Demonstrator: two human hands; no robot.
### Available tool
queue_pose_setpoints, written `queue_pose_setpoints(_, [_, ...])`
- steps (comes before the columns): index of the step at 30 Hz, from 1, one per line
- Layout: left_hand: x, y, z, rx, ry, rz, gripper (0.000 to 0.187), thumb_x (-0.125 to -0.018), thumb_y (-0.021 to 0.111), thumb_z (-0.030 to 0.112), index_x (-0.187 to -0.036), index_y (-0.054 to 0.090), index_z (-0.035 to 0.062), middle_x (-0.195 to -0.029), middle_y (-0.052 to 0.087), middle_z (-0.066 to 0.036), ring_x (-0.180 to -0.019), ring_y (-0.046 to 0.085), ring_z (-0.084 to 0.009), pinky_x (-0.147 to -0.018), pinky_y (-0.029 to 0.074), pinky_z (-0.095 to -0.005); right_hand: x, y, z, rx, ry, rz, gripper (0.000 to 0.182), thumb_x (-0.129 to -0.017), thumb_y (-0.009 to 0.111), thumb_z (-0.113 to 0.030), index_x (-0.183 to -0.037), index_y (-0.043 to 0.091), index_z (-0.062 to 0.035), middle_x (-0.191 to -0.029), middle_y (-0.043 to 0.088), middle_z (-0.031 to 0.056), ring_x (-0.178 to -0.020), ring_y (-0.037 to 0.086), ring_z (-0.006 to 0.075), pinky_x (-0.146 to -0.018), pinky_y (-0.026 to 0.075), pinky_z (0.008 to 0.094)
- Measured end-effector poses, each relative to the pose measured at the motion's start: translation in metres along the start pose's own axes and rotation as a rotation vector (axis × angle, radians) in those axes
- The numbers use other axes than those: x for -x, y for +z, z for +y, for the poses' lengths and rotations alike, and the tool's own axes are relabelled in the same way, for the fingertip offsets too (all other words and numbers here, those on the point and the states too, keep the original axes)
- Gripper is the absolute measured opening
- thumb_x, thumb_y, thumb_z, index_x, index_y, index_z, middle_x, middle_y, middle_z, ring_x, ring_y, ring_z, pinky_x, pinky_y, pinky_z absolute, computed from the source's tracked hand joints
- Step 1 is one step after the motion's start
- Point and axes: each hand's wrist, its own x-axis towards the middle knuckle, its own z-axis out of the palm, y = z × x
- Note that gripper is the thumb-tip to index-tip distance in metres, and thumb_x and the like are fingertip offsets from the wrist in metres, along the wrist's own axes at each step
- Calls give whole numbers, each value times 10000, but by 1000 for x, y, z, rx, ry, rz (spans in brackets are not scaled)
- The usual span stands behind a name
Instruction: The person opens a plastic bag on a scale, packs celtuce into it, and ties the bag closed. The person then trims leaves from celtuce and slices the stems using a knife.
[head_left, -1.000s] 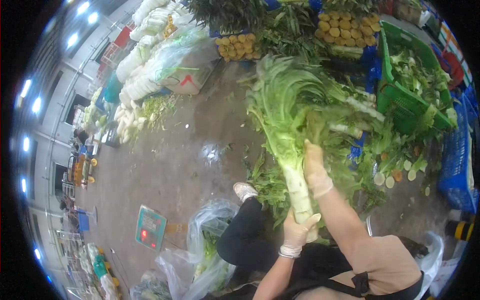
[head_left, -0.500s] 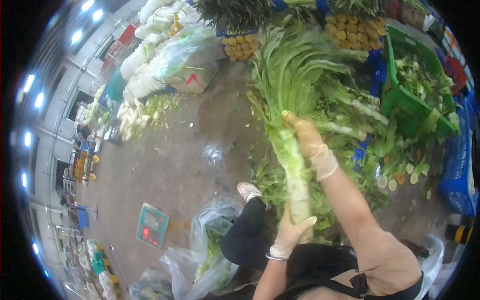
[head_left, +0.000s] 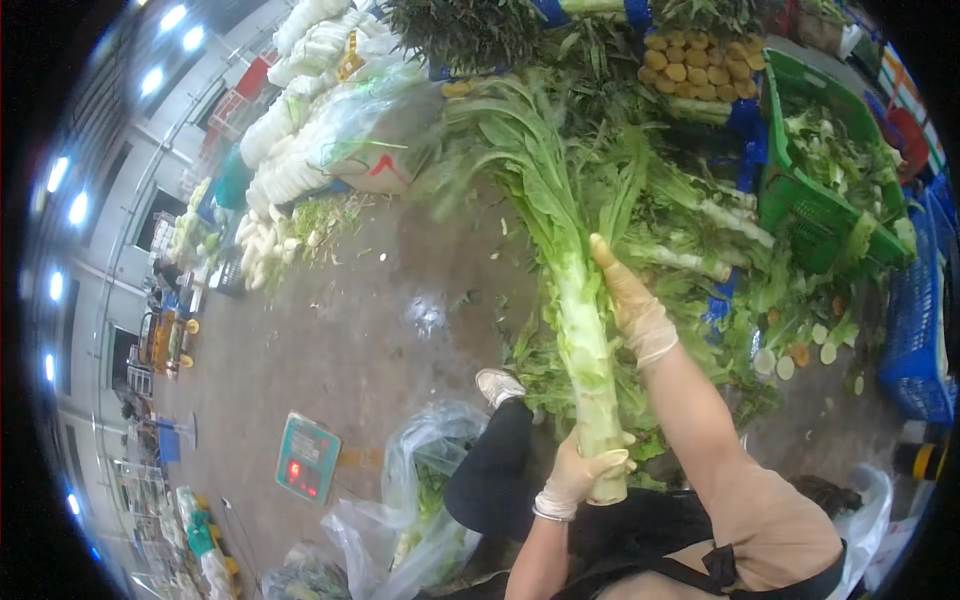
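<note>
A long leafy stalk vegetable (head_left: pixel 583 350) lies across the middle of the view, its pale cut base towards my body and its green leaves fanning away. Wrapped round the stalk just above the base is my left hand (head_left: pixel 583 472), in a pale glove. My right hand (head_left: pixel 625 295), gloved too, is beside the upper stalk near the leaves; its thumb or a finger points up along the stem, and the other fingers are hidden behind it. More leafy stalks (head_left: pixel 690 262) lie in a pile to the right of the held one.
A green crate (head_left: pixel 815 225) of trimmings stands at the right, near a blue crate (head_left: pixel 915 340). On the floor are a scale (head_left: pixel 308 457) with red digits, a clear plastic bag (head_left: pixel 400 500) and cut slices (head_left: pixel 785 369). White sacks (head_left: pixel 300 170) are stacked at upper left.
The leafy top has swung left and the stalk has turned, its cut base now showing below my left hand. My right hand has shifted slightly down and right.
</note>
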Motion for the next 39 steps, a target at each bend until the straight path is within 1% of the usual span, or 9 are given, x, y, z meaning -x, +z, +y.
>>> queue_pose_setpoints(3, [-2,-6,0,26,-77,-63,726,-716,750,68,-1328,365,1,-1053,612,-150,-818,645,-236,-756,537,-354,-13,0,3,251,-105,91,286,-844,665,-221,-998,614,14,-855,648,80,-672,624,179,-622,538,307])
queue_pose_setpoints(5, [-10,-1,-17,-305,277,248,803,-699,773,78,-1364,329,2,-1051,604,-112,-887,620,-191,-795,515,-323,-12,10,8,274,-196,168,268,-841,663,-207,-981,619,18,-830,647,79,-671,622,175,-618,532,304])
queue_pose_setpoints(8, [-14,11,-28,-419,219,534,609,-708,783,90,-1223,474,-9,-972,609,-73,-839,610,-160,-747,514,-304,-23,6,19,263,-282,266,236,-838,657,-169,-948,624,38,-761,634,81,-680,616,173,-607,516,305])
queue_pose_setpoints(16, [-15,10,-14,126,146,274,438,-774,718,162,-1119,528,-28,-949,631,-143,-706,641,-243,-618,567,-346,-16,-20,38,64,-503,467,242,-849,634,-168,-986,616,31,-814,614,101,-671,604,212,-591,499,300])
queue_pose_setpoints(20, [-34,-21,7,714,214,-177,724,-813,643,396,-1348,365,-4,-1032,644,-173,-743,654,-260,-612,564,-365,64,-44,51,576,-228,404,548,-816,634,-144,-1281,431,65,-1153,564,157,-1104,520,251,-1013,368,390])
queue_pose_setpoints(26, [1,-51,23,890,281,-286,882,-786,640,489,-1426,248,26,-894,605,-101,-646,569,-189,-584,459,-328,87,-44,-7,2374,762,502,898,-784,633,-525,-1444,256,-47,-1400,389,234,-1268,423,301,-1033,381,380])
queue_pose_setpoints(28, [1,-42,8,995,293,-446,898,-776,651,491,-1426,249,21,-862,588,-99,-631,554,-181,-562,428,-316,66,-32,6,1641,85,209,814,-830,567,-546,-1423,312,-51,-1397,399,217,-1240,457,293,-974,436,364])
queue_pose_setpoints(30, [1,-32,1,956,248,-493,906,-760,676,457,-1419,253,1,-882,603,-138,-630,574,-207,-554,466,-330,54,19,29,1023,98,119,712,-865,526,-541,-1356,420,-37,-1325,481,188,-1117,535,280,-913,459,356])
queue_pose_setpoints(39, [7,-13,36,-109,199,206,594,-735,732,317,-1185,505,4,-921,654,-149,-764,658,-215,-655,533,-319,-2,-35,44,1070,-246,429,417,-947,444,-371,-1197,565,-59,-1129,583,107,-1031,556,222,-901,438,351])
